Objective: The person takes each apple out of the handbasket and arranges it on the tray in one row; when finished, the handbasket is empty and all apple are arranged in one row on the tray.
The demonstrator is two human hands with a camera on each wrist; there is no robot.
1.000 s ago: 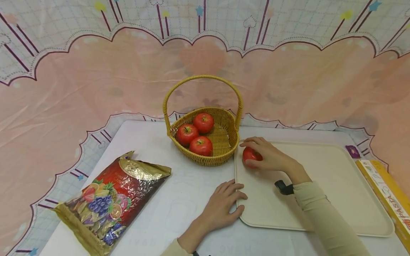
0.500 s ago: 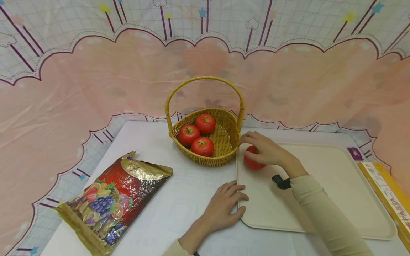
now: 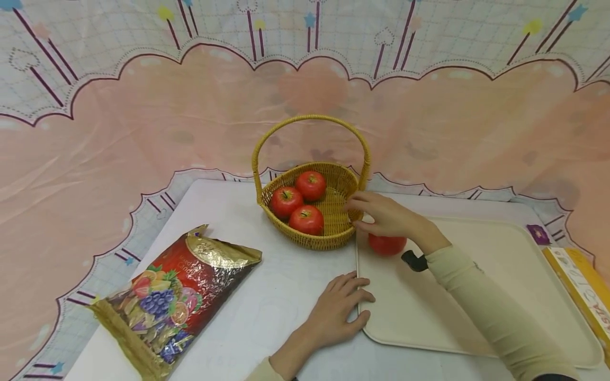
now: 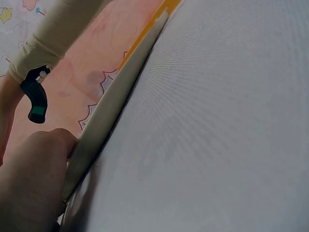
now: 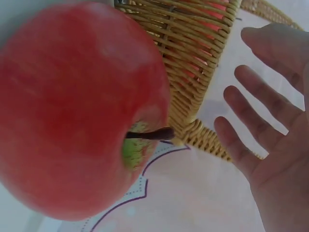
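My right hand [image 3: 387,213] hovers with spread fingers over the right rim of the yellow wicker basket [image 3: 318,243], holding nothing. Just below the palm, a red apple [image 3: 387,246] sits on the beige tray [image 3: 457,296], near its far left corner. In the right wrist view that apple [image 5: 82,111] looms large, apart from the fingers [image 5: 251,128]. Three more apples [image 3: 306,220] lie in the left part of the basket. My left hand [image 3: 333,309] rests at the tray's left edge, fingertips over the rim. The left wrist view shows the thumb side [image 4: 34,179] against that edge.
A red and gold candy bag [image 3: 181,301] lies on the left of the white table [image 3: 267,328]. Beyond the tray's right side are a yellow pasta box [image 3: 579,286] and a small purple packet [image 3: 538,234]. A printed curtain [image 3: 305,90] hangs behind.
My right hand has let go of the apple and moved left and up to the basket's rim. The apple stays on the tray. My left hand keeps its place on the tray edge.
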